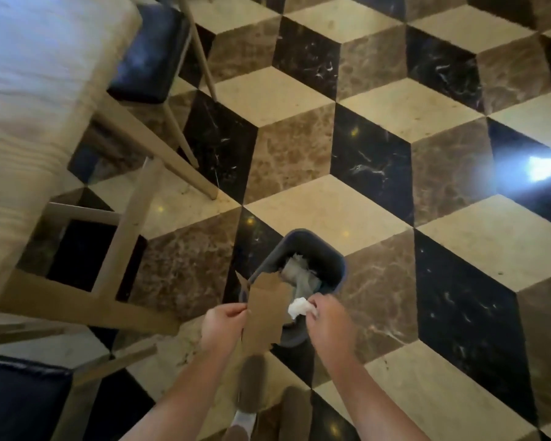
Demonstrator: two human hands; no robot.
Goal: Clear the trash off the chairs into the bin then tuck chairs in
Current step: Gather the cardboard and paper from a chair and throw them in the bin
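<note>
1. Pinching a torn piece of brown cardboard (265,308) by its left edge, the left hand (223,323) has its grip closed on it; the sheet hangs in front of the bin's near rim and hides part of it.
2. Fingers of the right hand (326,316) curl around a crumpled white tissue (298,308), gripping it right above the bin opening.
3. A small dark bin (303,246) stands on the floor just ahead of both hands, with pale crumpled trash (298,273) already inside; what that trash is made of is hard to tell.
4. One chair (147,49) with a dark seat sits against the tabletop (29,100) at upper left, its back cut off by the frame.
5. A second chair seat (23,399) shows at lower left, only partly in view.
6. Wooden legs and rails (124,218) run under the tabletop; which piece of furniture each belongs to is unclear.
7. Two shoes (252,386) appear blurred between the forearms.
8. Bright glare (544,168) washes out a patch of the patterned marble floor (395,106) at right.
</note>
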